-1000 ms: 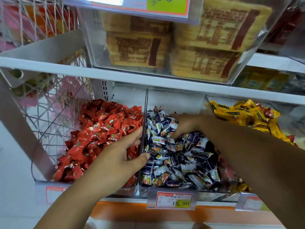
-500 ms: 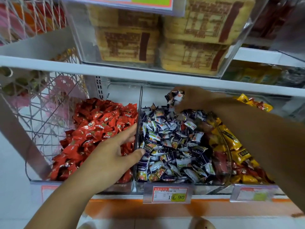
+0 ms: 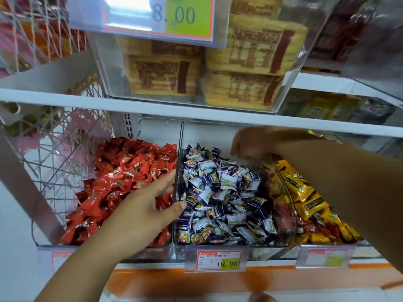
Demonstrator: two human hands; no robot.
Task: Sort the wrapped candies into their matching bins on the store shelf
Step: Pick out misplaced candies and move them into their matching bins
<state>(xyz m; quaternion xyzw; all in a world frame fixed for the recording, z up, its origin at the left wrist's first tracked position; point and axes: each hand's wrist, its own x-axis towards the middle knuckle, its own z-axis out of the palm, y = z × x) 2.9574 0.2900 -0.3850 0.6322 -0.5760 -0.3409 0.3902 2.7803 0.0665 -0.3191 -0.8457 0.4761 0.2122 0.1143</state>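
Three clear bins sit side by side on the lower shelf. Red candies [image 3: 130, 182] fill the left bin, purple-and-white candies [image 3: 224, 192] the middle one, and yellow candies [image 3: 301, 192] the right one. A few dark red pieces [image 3: 281, 214] lie at the right bin's left side. My left hand [image 3: 148, 205] straddles the divider [image 3: 177, 153] between the red and purple bins, fingers straight on the red side and thumb over the purple candies. My right hand [image 3: 250, 144] is blurred above the back of the purple bin. Its fingers point down, and what they hold is unclear.
A white shelf edge [image 3: 196, 114] runs just above the bins. On it stands a clear box of yellow-brown packs [image 3: 239, 68] with an 8.00 price card [image 3: 165, 16]. A wire basket [image 3: 50, 149] stands at the left. A 19.90 tag [image 3: 218, 259] fronts the middle bin.
My right hand dug into the purple candies, lifted a bunch toward the back of the bin, and now hovers there blurred. My left hand stayed on the divider.
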